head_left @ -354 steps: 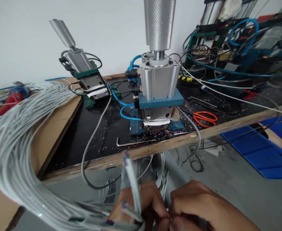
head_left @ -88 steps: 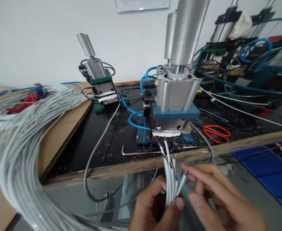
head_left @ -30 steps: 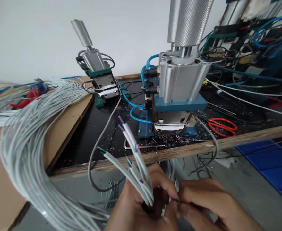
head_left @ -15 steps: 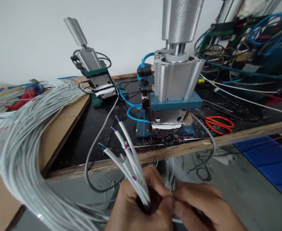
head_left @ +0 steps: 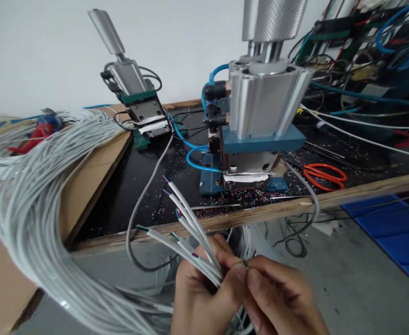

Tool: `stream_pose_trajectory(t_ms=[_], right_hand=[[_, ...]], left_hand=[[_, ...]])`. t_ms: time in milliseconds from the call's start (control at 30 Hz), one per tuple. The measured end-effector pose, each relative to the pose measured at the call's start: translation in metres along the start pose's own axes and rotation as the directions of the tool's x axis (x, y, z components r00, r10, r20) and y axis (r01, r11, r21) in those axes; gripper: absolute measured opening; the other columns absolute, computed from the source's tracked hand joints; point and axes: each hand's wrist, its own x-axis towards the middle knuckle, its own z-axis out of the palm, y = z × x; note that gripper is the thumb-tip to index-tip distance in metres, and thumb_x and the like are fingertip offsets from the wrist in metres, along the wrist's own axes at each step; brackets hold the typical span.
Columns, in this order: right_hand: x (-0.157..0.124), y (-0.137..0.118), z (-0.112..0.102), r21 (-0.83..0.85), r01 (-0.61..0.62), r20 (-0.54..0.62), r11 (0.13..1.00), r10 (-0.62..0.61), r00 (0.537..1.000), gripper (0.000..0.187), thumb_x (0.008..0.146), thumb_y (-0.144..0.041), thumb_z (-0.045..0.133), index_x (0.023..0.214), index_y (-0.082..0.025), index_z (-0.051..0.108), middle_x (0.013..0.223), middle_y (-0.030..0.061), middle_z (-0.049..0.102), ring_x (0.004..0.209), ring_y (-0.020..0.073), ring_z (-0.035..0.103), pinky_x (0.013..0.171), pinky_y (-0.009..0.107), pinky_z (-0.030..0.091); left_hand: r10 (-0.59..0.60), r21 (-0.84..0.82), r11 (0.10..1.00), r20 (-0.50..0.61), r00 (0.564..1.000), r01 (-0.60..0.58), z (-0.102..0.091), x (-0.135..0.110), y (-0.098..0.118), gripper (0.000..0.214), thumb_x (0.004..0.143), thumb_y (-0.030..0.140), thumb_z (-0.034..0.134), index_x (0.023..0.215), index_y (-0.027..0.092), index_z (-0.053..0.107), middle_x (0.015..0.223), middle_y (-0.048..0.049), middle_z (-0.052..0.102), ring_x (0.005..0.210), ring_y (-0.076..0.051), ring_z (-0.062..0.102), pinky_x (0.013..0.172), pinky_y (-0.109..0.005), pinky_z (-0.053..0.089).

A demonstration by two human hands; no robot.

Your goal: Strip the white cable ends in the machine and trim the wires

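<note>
Several white cables [head_left: 190, 221] stick up out of my left hand [head_left: 211, 293], which is closed around them. Their cut ends fan out and show short coloured inner wires in red, blue and green. My right hand [head_left: 277, 293] is pinched at the tips, right against the left thumb and forefinger. A small dark wire tip shows between the two hands; it looks like a cable end, and the fingers hide most of it. A thick bundle of white cables [head_left: 30, 232] curves down from the left of the bench toward my left hand.
A pneumatic press with a blue base [head_left: 263, 139] stands at the bench's front edge. Behind it to the left is a green-based press [head_left: 137, 102]. Wire scraps litter the black bench top [head_left: 117, 200]. Orange tubing [head_left: 325, 177] lies to the right, red-handled pliers [head_left: 36, 137] on the left.
Both hands have come closer together, and the fingertips press at a slightly higher spot. The cable ends have shifted a little. The whole view has moved slightly.
</note>
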Motion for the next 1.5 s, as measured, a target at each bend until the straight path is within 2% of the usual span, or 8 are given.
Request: stream_pose_trajectory(t_ms=[233,300,400,533,667,833,1133,1500], right_hand=[[-0.006,-0.037,-0.034,-0.544,0.276,0.251,0.792,-0.160,0.955,0.041,0.104,-0.046,0.056,0.071,-0.024,0.066,0.062,-0.0007,0.060,0.062,0.0140,0.057,0.058,0.026,0.040],[-0.005,-0.037,-0.035,-0.481,0.253,0.254,0.839,-0.142,0.957,0.046,0.104,-0.049,0.056,0.067,-0.023,0.062,0.060,-0.0014,0.058,0.059,0.0125,0.055,0.058,0.025,0.039],[-0.002,-0.024,-0.019,-0.097,0.040,0.114,0.995,-0.029,0.993,0.062,0.099,-0.070,0.055,0.063,-0.021,0.053,0.053,-0.0041,0.045,0.049,0.0079,0.040,0.049,0.022,0.030],[0.000,-0.004,0.008,0.219,-0.124,0.007,0.968,0.125,0.992,0.057,0.090,-0.076,0.064,0.081,-0.020,0.070,0.053,-0.0056,0.043,0.044,0.0053,0.029,0.041,0.019,0.018],[0.000,0.001,0.015,0.253,-0.083,-0.025,0.964,0.092,0.995,0.055,0.091,-0.072,0.066,0.092,-0.019,0.078,0.050,-0.0067,0.039,0.041,0.0051,0.025,0.036,0.018,0.016],[0.000,-0.002,0.011,0.206,-0.045,-0.061,0.977,0.058,0.996,0.053,0.089,-0.070,0.070,0.076,-0.019,0.075,0.051,-0.0029,0.047,0.044,0.0066,0.036,0.040,0.018,0.029],[-0.003,-0.008,0.006,0.131,-0.099,0.000,0.986,0.100,0.995,0.060,0.089,-0.077,0.065,0.069,-0.021,0.062,0.053,-0.0041,0.042,0.047,0.0070,0.029,0.042,0.021,0.017],[-0.002,-0.004,0.012,0.226,-0.077,-0.072,0.971,0.096,0.993,0.061,0.083,-0.075,0.074,0.067,-0.018,0.062,0.051,-0.0045,0.043,0.049,0.0051,0.032,0.051,0.020,0.022]], left_hand=[[-0.214,0.529,0.848,0.304,0.928,0.022,-0.017,0.003,0.034,0.019,0.072,0.006,0.065,0.067,0.023,0.057,0.055,0.0065,0.047,0.047,-0.009,0.040,0.041,-0.017,0.028],[-0.178,0.481,0.877,0.275,0.945,0.025,-0.011,0.003,0.033,0.019,0.071,0.007,0.066,0.067,0.023,0.057,0.056,0.0057,0.049,0.048,-0.009,0.044,0.041,-0.018,0.032],[-0.073,0.220,0.974,0.092,0.993,0.051,0.001,0.000,0.022,0.016,0.077,0.016,0.072,0.067,0.022,0.061,0.062,0.0023,0.055,0.052,-0.012,0.053,0.045,-0.021,0.042],[-0.086,-0.004,0.996,-0.049,0.995,0.085,0.006,-0.007,0.003,0.016,0.085,0.026,0.074,0.071,0.021,0.067,0.065,0.0011,0.056,0.047,-0.012,0.051,0.041,-0.023,0.042],[-0.110,-0.091,0.990,-0.060,0.992,0.105,0.002,-0.013,-0.005,0.018,0.091,0.029,0.073,0.075,0.021,0.071,0.063,0.0036,0.055,0.041,-0.008,0.046,0.041,-0.022,0.042],[-0.112,-0.163,0.981,-0.065,0.992,0.101,0.003,-0.014,-0.006,0.020,0.086,0.034,0.082,0.073,0.021,0.075,0.067,0.0008,0.057,0.050,-0.010,0.052,0.041,-0.021,0.044],[-0.237,-0.160,0.960,-0.020,0.971,0.231,-0.004,-0.015,-0.002,0.018,0.086,0.038,0.083,0.088,0.023,0.074,0.070,0.0025,0.061,0.046,-0.010,0.056,0.042,-0.022,0.050],[-0.109,-0.192,0.977,-0.085,0.990,0.090,0.005,-0.012,-0.002,0.018,0.086,0.025,0.080,0.071,0.019,0.070,0.067,0.0033,0.056,0.047,-0.009,0.055,0.039,-0.019,0.044]])
